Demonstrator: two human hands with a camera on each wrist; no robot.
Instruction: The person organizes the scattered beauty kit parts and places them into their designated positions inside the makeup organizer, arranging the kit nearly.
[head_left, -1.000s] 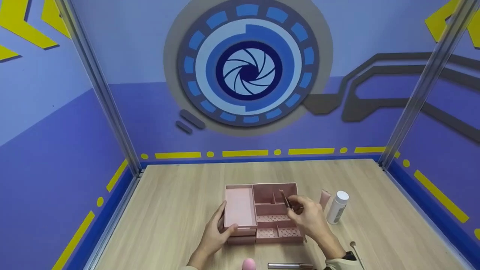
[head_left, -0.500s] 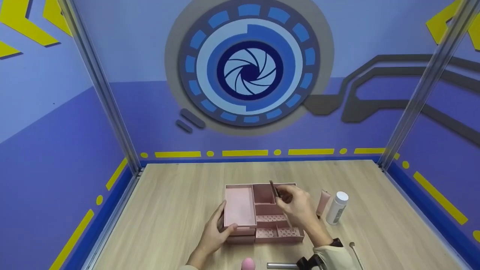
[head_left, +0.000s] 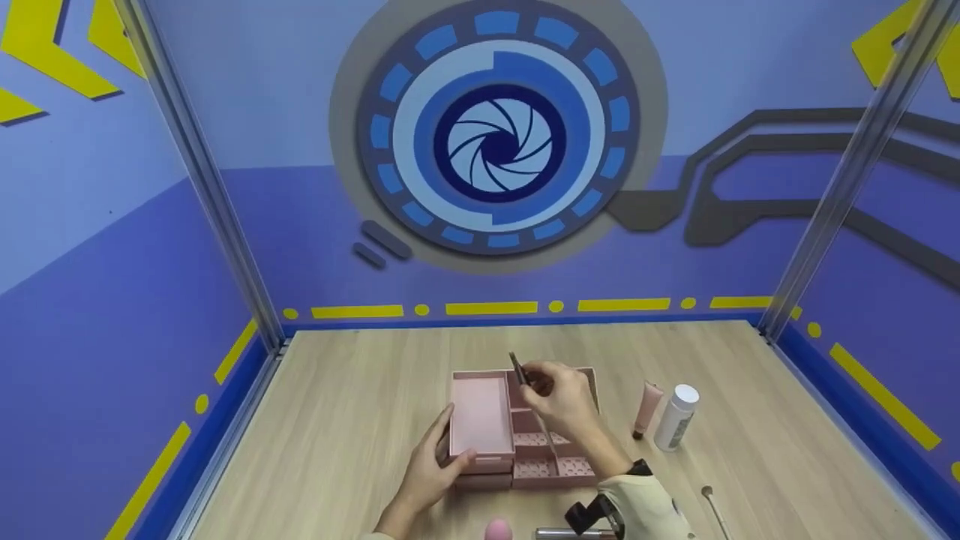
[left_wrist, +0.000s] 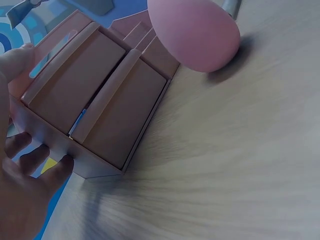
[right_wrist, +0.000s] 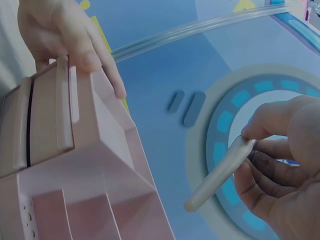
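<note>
Pink organizer [head_left: 480, 412] gripped by my left hand [head_left: 429, 476], my right hand [head_left: 561, 397] has brought its pinched makeup tool [right_wrist: 220, 175] leftward across the compartments [head_left: 533, 469].

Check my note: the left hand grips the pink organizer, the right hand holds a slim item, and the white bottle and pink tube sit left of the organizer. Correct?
Not quite: the white bottle and pink tube sit right of the pink organizer, as the head view shows. The rest stands: the left hand grips the organizer and the right hand holds a slim item.
</note>
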